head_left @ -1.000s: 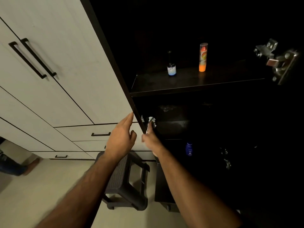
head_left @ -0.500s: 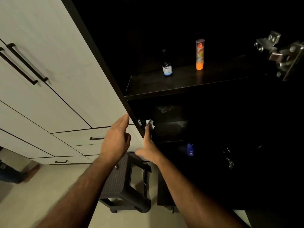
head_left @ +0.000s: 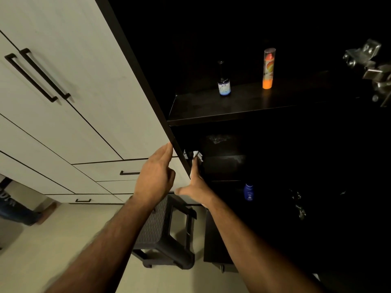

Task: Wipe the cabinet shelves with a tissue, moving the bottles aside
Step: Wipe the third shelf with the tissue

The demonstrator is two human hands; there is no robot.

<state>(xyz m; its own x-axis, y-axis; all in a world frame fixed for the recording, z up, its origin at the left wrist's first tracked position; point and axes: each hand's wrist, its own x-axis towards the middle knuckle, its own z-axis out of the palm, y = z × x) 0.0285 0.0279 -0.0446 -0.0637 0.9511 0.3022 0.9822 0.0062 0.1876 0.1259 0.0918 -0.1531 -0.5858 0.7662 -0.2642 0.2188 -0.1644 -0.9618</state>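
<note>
A: Which step is the person on?

B: Wiping, by the look of it. The right hand [head_left: 196, 187] reaches into the dark cabinet below the top shelf [head_left: 243, 106], fingers straight, thumb spread, pressing a white tissue [head_left: 196, 155] against the inner face of the side panel [head_left: 148, 85], low down near its front edge. The grip is flat rather than closed; the tissue sits under the fingertips.

A: And the left hand [head_left: 155, 176]?

B: Outside the cabinet, fingers relaxed, the longest fingertip touching the panel's edge. It holds nothing.

A: Where are the bottles?

B: Two stand upright on the top shelf, well apart from the hands: a dark bottle [head_left: 223, 81] and, further right, an orange tube [head_left: 268, 68]. A blue bottle [head_left: 248, 192] stands lower down, near the right wrist.

A: The next move?

B: Probably carrying the tissue onto a shelf, which calls for the free left hand to shift a bottle aside.

A: Room to move?

B: The top shelf's front left stretch is bare, so bottles could slide there. The panel edge sits between the two hands, a metal hinge [head_left: 372, 66] juts out at the right, and a stool [head_left: 167, 235] stands on the floor below. The lower interior is too dark to judge.
</note>
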